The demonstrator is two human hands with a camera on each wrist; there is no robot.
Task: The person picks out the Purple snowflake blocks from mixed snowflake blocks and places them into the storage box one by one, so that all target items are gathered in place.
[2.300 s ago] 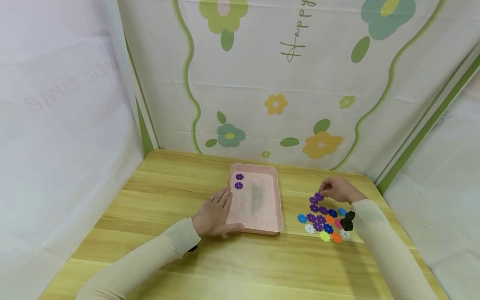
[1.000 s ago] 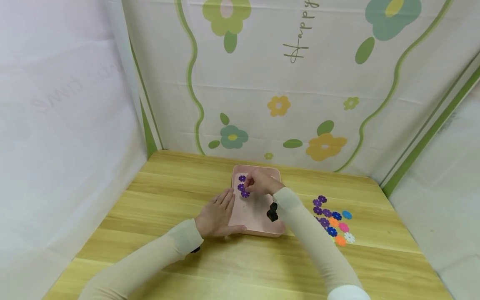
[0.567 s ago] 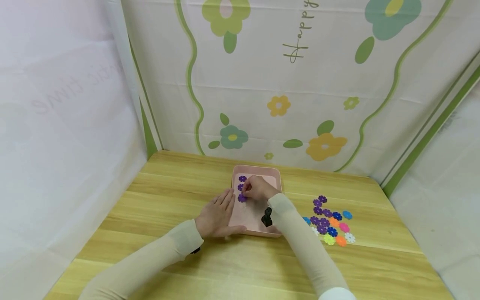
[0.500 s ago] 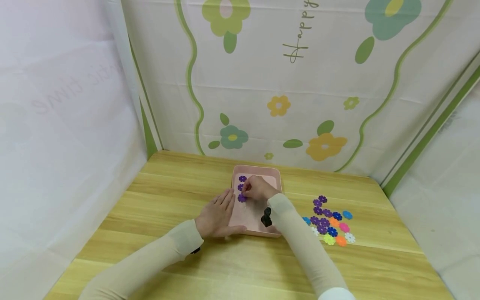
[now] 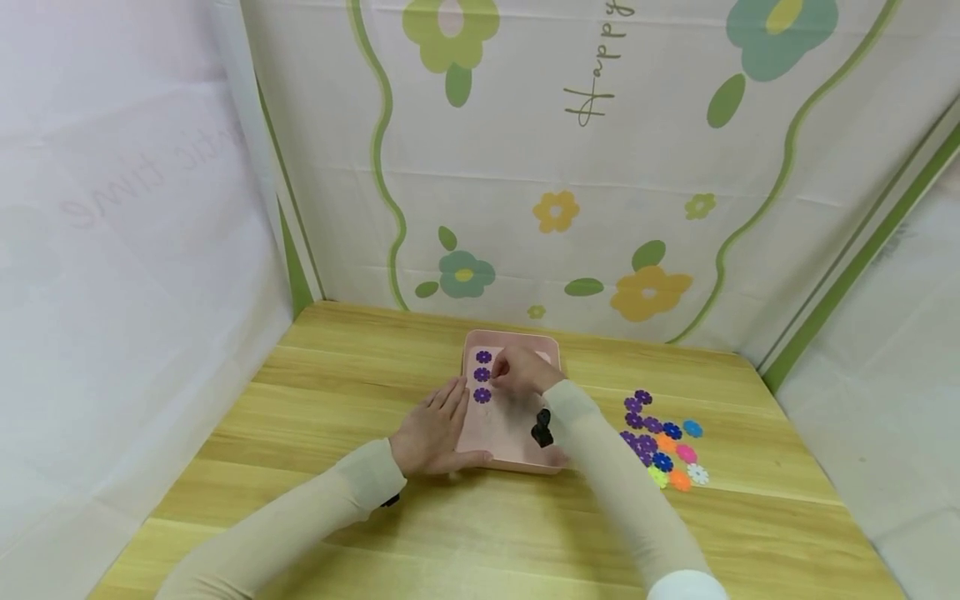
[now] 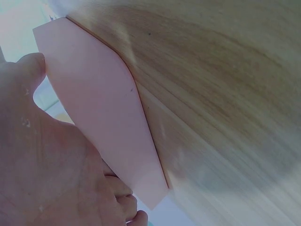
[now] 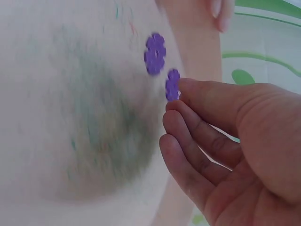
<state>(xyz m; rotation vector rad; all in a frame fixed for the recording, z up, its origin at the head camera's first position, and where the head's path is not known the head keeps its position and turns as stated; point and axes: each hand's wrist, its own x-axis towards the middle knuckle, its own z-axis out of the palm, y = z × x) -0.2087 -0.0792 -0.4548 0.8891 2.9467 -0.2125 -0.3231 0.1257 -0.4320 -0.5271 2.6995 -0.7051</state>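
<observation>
Three purple flower-shaped plastic discs (image 5: 482,395) lie in a column along the left side of a shallow pink tray (image 5: 517,454). My right hand (image 5: 522,369) hovers over the tray just right of them, fingers loosely bent and holding nothing. In the right wrist view its thumb and fingertips are beside one purple disc (image 7: 172,84), with another disc (image 7: 155,54) lying farther along. My left hand (image 5: 433,427) lies with straight fingers against the tray's left side and near corner; the left wrist view shows it along the tray's outer wall (image 6: 94,89).
To the right of the tray, loose flower discs in purple, blue (image 5: 692,428), orange (image 5: 679,480), pink (image 5: 686,454), yellow and white (image 5: 697,473) are spread on the wooden table (image 5: 480,542). My right sleeve covers part of them. A printed cloth (image 5: 487,167) hangs behind the table.
My right hand took a purple disc from the loose ones, carried it left into the tray and set it below the other two. It has let go and drawn slightly back. The left hand stayed put.
</observation>
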